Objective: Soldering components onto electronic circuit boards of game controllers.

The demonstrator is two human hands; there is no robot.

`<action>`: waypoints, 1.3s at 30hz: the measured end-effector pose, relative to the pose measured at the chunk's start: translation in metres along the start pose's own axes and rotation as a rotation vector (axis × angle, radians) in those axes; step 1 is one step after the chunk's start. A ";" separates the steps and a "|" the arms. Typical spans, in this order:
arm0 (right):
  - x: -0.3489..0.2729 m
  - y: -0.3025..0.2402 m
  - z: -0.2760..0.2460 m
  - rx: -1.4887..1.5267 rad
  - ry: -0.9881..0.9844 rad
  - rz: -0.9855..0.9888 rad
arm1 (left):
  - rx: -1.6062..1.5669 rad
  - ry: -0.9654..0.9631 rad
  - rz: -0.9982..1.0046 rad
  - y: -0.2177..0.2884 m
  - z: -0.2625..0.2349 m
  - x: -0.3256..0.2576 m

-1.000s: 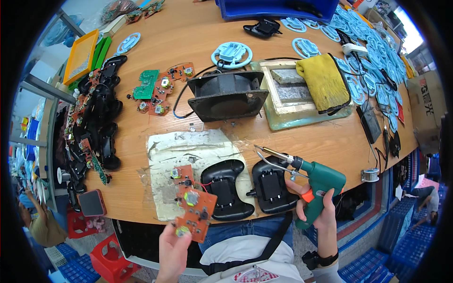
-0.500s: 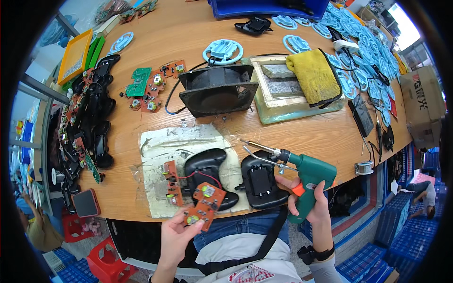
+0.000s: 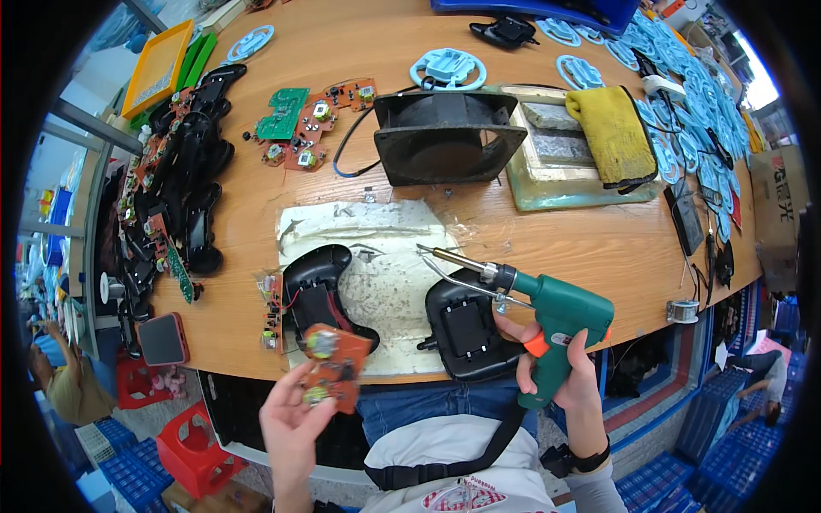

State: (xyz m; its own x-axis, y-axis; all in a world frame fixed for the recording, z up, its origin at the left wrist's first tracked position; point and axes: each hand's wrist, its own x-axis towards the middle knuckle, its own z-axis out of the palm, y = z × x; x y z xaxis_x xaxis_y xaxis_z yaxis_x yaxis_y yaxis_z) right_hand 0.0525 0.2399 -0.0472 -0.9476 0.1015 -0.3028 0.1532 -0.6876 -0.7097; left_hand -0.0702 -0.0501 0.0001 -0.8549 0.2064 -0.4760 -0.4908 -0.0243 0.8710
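My left hand (image 3: 289,419) pinches an orange-brown circuit board (image 3: 349,357) by its lower left edge, at the table's near side. Just beyond it lies a black game controller shell (image 3: 318,278), with a thin red wire visible on it. Against that shell's left side is another orange-brown board strip (image 3: 272,312). My right hand (image 3: 560,369) is wrapped round the handle of a green soldering gun (image 3: 564,312), a finger at its orange trigger. The gun's metal tip points left, above a second black controller shell (image 3: 466,329). Part of that shell is hidden by the gun and fingers.
A worn white sheet (image 3: 385,299) lies under the work. Beyond it stand a black fan (image 3: 449,141) and a wooden-framed box (image 3: 522,162) with a yellow cloth (image 3: 611,137). Black shells (image 3: 205,227) crowd the left; light-blue wheel-shaped parts (image 3: 701,128) pile up right. A solder spool (image 3: 682,311) sits near the right edge.
The view has shifted. My left hand has moved left with the circuit board, now tilted and blurred. The near controller shell and board strip have slid left on the sheet. My right hand keeps its grip.
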 end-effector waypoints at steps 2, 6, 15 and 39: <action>-0.002 0.004 0.000 0.054 0.030 0.021 | -0.024 -0.077 -0.013 -0.006 0.018 0.002; -0.010 0.003 0.002 -0.007 0.040 -0.044 | 0.127 -0.163 0.069 -0.022 0.042 0.009; -0.022 0.009 -0.002 0.061 0.035 0.015 | 0.851 -0.122 0.405 -0.019 0.042 0.004; -0.037 0.000 -0.029 0.410 -0.077 -0.056 | 0.305 -0.221 0.663 -0.009 0.070 0.046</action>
State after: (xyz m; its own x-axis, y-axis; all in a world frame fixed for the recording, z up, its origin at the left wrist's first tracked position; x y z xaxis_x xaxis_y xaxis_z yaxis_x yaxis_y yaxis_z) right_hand 0.0955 0.2570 -0.0540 -0.9718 0.1041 -0.2116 -0.0093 -0.9134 -0.4069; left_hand -0.0936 0.0279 -0.0208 -0.8852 0.4346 0.1662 0.2093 0.0529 0.9764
